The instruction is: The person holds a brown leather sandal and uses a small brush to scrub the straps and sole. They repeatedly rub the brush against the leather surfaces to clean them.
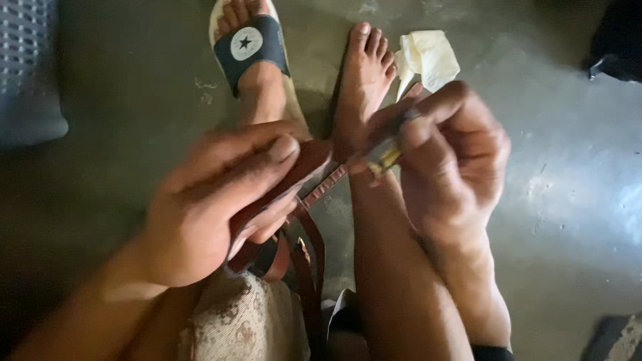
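My left hand point(214, 200) grips a brown leather sandal point(294, 247), thumb pressed on a strap near its upper edge. Thin brown straps hang down from it between my knees. My right hand point(448, 154) pinches a small yellowish tube or tool point(384, 155), its tip touching the end of the strap at the sandal's edge. Both hands are held above my legs. My left foot wears a dark slide sandal point(251, 43) with a round white patch; my right foot point(364, 73) is bare on the floor.
A crumpled pale cloth or paper point(428, 57) lies on the grey concrete floor point(568, 180) beside the bare foot. A blue-grey plastic basket point(27, 73) stands at far left. A dark object point(618, 40) sits at top right. Patterned beige fabric point(247, 321) covers my lap.
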